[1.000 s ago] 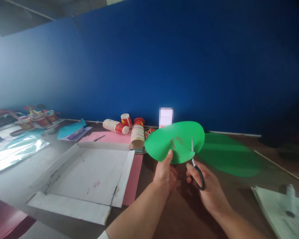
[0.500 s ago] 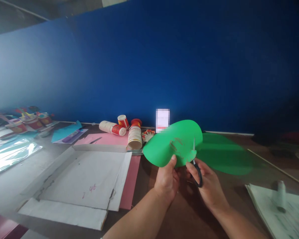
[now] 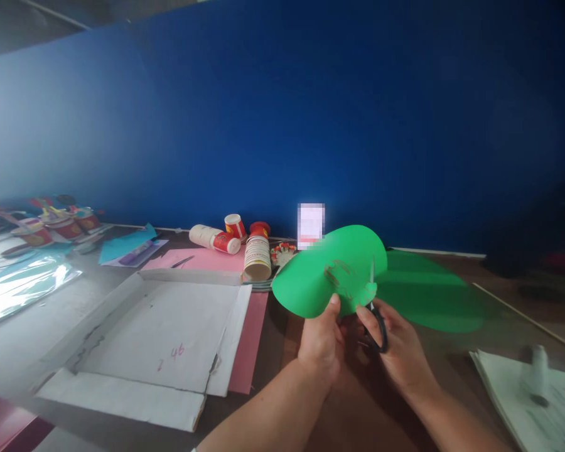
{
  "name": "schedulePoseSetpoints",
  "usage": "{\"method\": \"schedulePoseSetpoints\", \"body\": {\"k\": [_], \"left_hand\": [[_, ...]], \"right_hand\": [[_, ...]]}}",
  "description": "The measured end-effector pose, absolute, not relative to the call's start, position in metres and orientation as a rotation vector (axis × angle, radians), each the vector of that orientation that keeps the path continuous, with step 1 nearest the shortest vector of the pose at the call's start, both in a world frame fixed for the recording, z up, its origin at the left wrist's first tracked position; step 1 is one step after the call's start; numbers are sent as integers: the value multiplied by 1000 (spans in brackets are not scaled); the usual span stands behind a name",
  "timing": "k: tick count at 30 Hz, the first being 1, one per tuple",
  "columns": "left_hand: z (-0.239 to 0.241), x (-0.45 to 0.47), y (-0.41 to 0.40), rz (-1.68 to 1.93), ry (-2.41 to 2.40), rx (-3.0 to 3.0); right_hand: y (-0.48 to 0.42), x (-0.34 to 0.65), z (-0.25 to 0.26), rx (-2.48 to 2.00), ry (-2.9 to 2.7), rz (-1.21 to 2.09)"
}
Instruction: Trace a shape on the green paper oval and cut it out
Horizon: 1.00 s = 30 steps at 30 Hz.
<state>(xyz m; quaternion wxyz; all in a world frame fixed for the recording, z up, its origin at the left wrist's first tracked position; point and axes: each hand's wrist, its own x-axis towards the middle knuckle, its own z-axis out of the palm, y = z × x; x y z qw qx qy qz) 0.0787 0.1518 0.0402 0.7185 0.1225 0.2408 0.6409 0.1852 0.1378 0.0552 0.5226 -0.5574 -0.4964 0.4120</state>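
Left hand (image 3: 322, 342) shifts slightly right along green paper (image 3: 320, 276) edge, fingers clamped on it; right hand (image 3: 398, 348) fingers closed on scissors (image 3: 381, 326) handles, blade in paper.

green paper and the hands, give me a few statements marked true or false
1. The left hand pinches the green paper at its lower edge. True.
2. The right hand holds a knife. False: it holds black-handled scissors, with the blade at the paper.
3. A flattened box lies on the table to the left of the hands. True.
4. The wall behind is red. False: it is blue.
5. Every cup stands upright. False: one cup by the wall lies on its side.
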Motion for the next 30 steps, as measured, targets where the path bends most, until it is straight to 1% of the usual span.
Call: {"method": "schedulePoseSetpoints", "body": {"k": [3, 23, 30], "left_hand": [[40, 79, 151, 1407, 514, 270], [45, 81, 152, 1396, 539, 253], [42, 77, 156, 1388, 605, 228]], "right_hand": [[138, 185, 55, -1313, -1153, 1025], [138, 183, 61, -1343, -1159, 923], [137, 181, 62, -1311, -1182, 969]]}}
